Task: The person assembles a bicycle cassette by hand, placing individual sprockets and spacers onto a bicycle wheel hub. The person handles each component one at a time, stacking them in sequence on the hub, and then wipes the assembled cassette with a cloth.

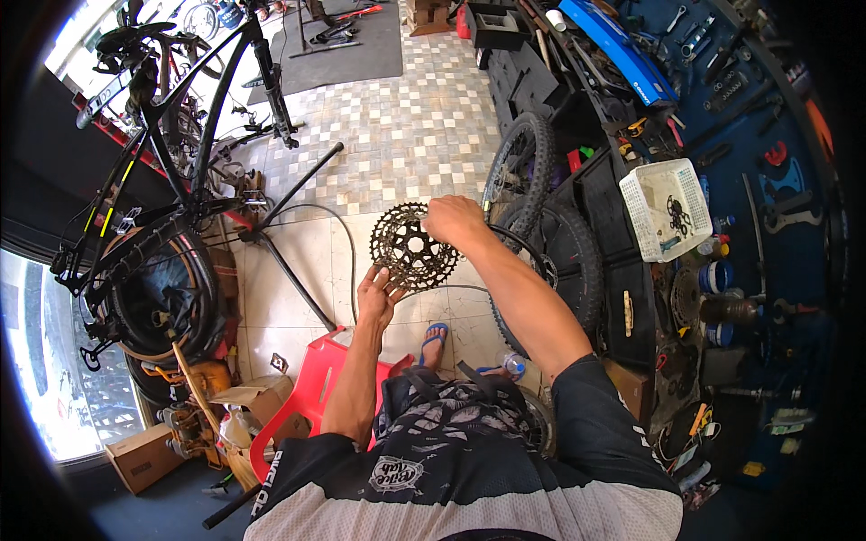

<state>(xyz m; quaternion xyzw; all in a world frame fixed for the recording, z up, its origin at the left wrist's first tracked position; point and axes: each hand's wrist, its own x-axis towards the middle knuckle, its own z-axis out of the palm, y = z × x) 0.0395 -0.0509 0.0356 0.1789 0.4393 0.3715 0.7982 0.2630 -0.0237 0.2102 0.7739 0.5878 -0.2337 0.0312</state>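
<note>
Left hand (377, 296), closed in a pinch, holds the cassette (401, 255) by its lower left edge, the thumb on the near face. Right hand (456, 221) is curled narrow over the upper right edge; its fingertips are hidden, so one cannot tell whether it also grips.

Key relation: the cassette lies between the two hands, in front of the torso, up and to the right of the left fingertips and down and to the left of the right knuckles. Being round, it has no long axis; its toothed face is turned up toward the viewer. Both hands are at its rim, on roughly opposite sides, so neither is clearly nearer.

Below the cassette, a red chair (329, 362) stands to the left, a foot in a blue sandal (435, 334) lower centre, and a bottle (514, 363) to its right. Beside the right forearm are a tyre (541, 144) and, overlapping it, a wheel (591, 261). Farther right, a white basket (637, 215) holds small dark parts. At left, a stand's leg (298, 284) rests on the floor near a black bike frame (223, 104). Farthest, a grey mat (361, 54) covers tiles.
</note>
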